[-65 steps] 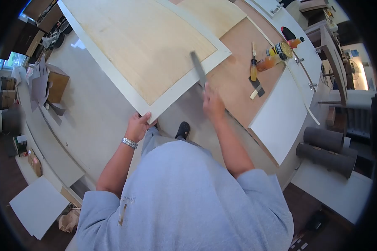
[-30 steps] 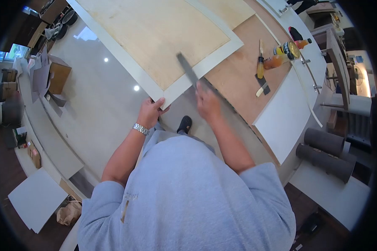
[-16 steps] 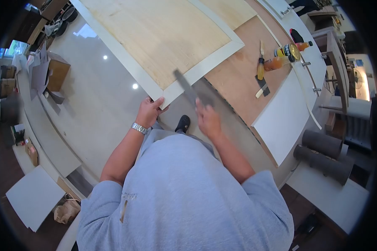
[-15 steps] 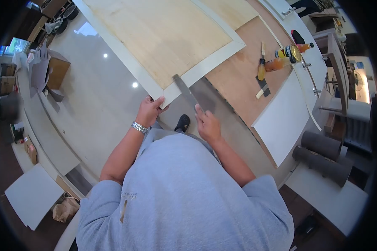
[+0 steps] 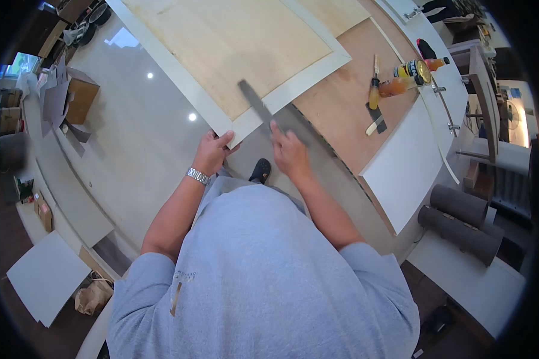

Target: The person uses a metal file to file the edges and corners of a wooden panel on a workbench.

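Observation:
A flat grey metal file (image 5: 255,102) reaches from my right hand (image 5: 290,152) across the near edge of a framed panel (image 5: 221,54). My right hand is closed round the file's lower end, its index finger along the tool; the handle is hidden in the palm. The panel has a pale wooden centre and a white border (image 5: 305,85). At its near corner my left hand (image 5: 211,152) pinches the border, thumb on top and fingers underneath. A metal watch sits on the left wrist.
To the right, a brown board (image 5: 341,113) carries a yellow-handled chisel (image 5: 374,93), a scraper (image 5: 375,124), a bottle (image 5: 398,87) and a yellow can (image 5: 414,70). A cardboard box (image 5: 82,97) stands left on the floor. Dark rolls (image 5: 459,233) lie right.
My right hand and the file have moved up and slightly left, so the file reaches further over the panel. My left hand keeps hold of the corner.

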Demonstrator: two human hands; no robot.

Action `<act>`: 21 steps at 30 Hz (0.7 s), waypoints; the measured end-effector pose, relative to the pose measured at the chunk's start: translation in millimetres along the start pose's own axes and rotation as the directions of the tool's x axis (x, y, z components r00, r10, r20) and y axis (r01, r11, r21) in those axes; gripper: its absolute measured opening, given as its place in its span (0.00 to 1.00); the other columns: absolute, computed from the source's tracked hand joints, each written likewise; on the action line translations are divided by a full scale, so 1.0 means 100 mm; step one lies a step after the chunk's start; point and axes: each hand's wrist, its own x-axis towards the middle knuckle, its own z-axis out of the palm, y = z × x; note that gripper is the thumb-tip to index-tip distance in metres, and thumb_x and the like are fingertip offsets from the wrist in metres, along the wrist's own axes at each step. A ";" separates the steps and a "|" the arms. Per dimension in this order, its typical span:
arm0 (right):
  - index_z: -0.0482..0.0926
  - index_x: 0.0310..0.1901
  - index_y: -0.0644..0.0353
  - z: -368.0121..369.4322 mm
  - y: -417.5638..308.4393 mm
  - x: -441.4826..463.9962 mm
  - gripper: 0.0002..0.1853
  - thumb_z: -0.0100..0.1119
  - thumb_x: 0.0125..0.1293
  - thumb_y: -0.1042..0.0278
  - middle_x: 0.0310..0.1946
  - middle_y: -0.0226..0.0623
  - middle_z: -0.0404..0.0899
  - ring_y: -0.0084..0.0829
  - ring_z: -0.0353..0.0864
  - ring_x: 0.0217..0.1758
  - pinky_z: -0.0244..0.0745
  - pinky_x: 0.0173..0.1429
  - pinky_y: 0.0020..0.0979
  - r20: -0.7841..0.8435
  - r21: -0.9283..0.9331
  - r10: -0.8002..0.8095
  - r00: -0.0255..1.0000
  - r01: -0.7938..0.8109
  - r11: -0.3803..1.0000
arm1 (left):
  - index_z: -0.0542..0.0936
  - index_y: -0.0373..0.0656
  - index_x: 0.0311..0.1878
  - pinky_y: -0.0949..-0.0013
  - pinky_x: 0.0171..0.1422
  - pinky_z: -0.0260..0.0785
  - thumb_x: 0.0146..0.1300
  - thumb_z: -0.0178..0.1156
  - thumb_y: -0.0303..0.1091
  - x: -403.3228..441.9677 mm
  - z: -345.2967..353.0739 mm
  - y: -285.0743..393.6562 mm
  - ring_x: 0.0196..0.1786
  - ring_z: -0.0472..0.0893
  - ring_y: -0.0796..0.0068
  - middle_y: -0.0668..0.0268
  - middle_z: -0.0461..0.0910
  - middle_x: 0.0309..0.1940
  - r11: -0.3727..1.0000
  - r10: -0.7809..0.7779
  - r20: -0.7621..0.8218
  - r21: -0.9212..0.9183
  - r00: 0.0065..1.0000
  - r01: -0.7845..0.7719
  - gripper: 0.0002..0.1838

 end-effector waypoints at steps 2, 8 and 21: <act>0.76 0.67 0.37 -0.03 -0.04 0.21 0.22 0.56 0.73 0.57 0.31 0.44 0.73 0.51 0.80 0.30 0.77 0.36 0.50 -0.014 -0.023 -0.009 1.000 0.009 1.000 | 0.72 0.35 0.61 0.54 0.64 0.77 0.72 0.61 0.31 -0.03 -0.03 0.00 0.57 0.81 0.65 0.59 0.79 0.57 1.000 -0.007 -0.005 0.000 1.000 0.007 0.18; 0.77 0.66 0.37 -0.06 0.00 -0.34 0.21 0.56 0.73 0.58 0.32 0.45 0.74 0.51 0.81 0.32 0.76 0.35 0.50 0.119 -0.034 -0.059 0.991 0.063 0.997 | 0.72 0.35 0.60 0.55 0.63 0.78 0.72 0.61 0.30 -0.07 0.06 0.03 0.56 0.81 0.67 0.60 0.79 0.57 1.000 0.008 -0.032 0.000 0.999 -0.008 0.17; 0.76 0.67 0.36 0.00 0.05 -0.03 0.22 0.57 0.72 0.56 0.33 0.46 0.76 0.49 0.82 0.36 0.78 0.40 0.48 0.083 -0.026 0.006 0.997 -0.004 1.000 | 0.71 0.37 0.64 0.53 0.65 0.74 0.73 0.60 0.35 -0.10 0.03 -0.02 0.60 0.79 0.63 0.57 0.78 0.60 0.998 0.029 -0.083 0.065 0.996 -0.024 0.21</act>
